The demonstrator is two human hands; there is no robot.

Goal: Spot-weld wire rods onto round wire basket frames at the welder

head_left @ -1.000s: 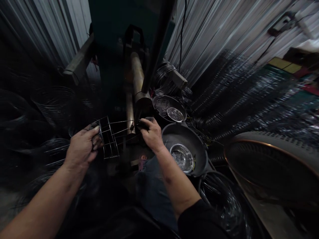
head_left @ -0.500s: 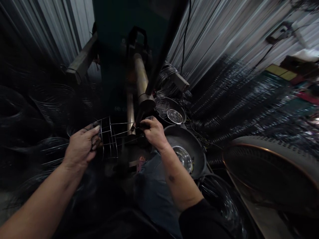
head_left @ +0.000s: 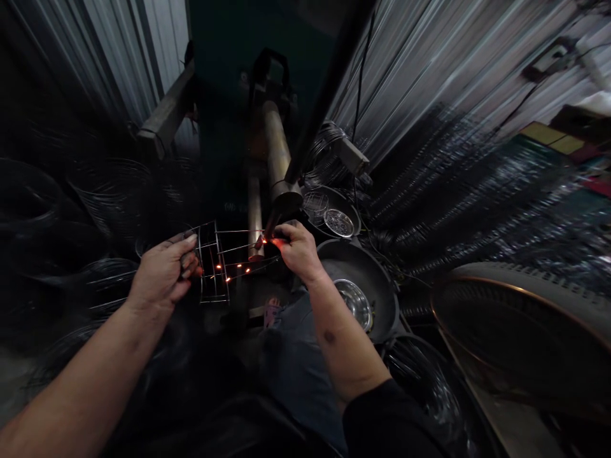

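Observation:
My left hand (head_left: 165,270) grips the left end of a wire rack (head_left: 218,245), a small frame of thin metal rods held level in the air. Fingers pinched together, my right hand (head_left: 298,251) is at the rack's right end, beside the tip of a spot welder (head_left: 277,143); what lies between those fingers is hidden. The welder's dark upper rod comes down to the wires above its lower metal arm (head_left: 255,219). An orange glow shows at the tip, and several sparks (head_left: 238,265) fly among the rods.
Right of my forearm, a grey basin (head_left: 329,257) holds a shiny metal bowl (head_left: 356,308). A smaller basin behind it holds round wire pieces (head_left: 338,222). Wire goods are stacked along the right wall (head_left: 453,184). A large round copper-edged object (head_left: 515,289) is at right. Dark wire coils (head_left: 112,191) are at left.
Sparks and an orange glow have appeared at the welder's tip. Both hands keep their hold at the rack's ends; the whole view has shifted slightly.

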